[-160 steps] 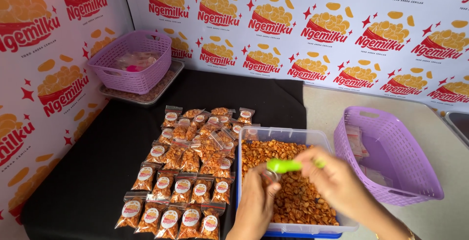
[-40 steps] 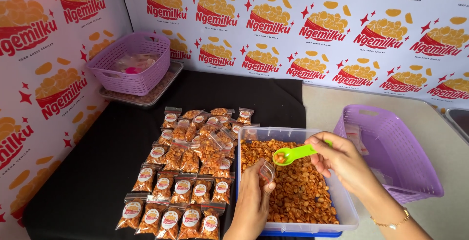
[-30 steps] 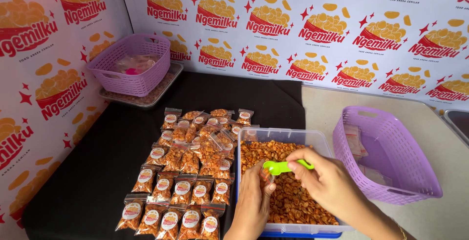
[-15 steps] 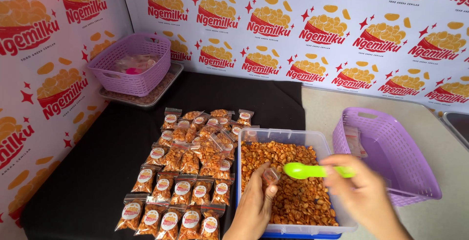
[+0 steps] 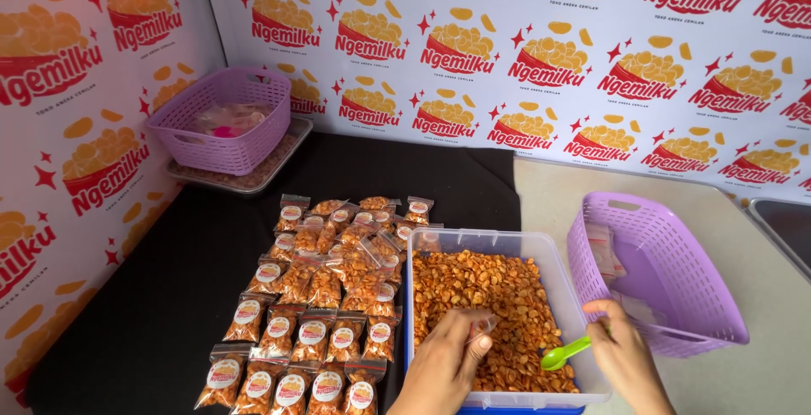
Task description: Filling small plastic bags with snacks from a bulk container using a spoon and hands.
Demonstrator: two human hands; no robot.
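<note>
Clear snack packets [image 5: 317,297], round labels, on black cloth [image 5: 152,297].

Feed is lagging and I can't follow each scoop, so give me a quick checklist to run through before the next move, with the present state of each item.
1. Left hand holds the small bag over the snack tub: ok.
2. Bag mouth open: cannot tell.
3. Right hand grips the green spoon: ok.
4. Spoon bowl down at the snacks, near the tub's right wall: ok.
5. Spoon loaded: cannot tell.
6. Filled bags lie left of the tub, out of the hands' way: ok.
</note>
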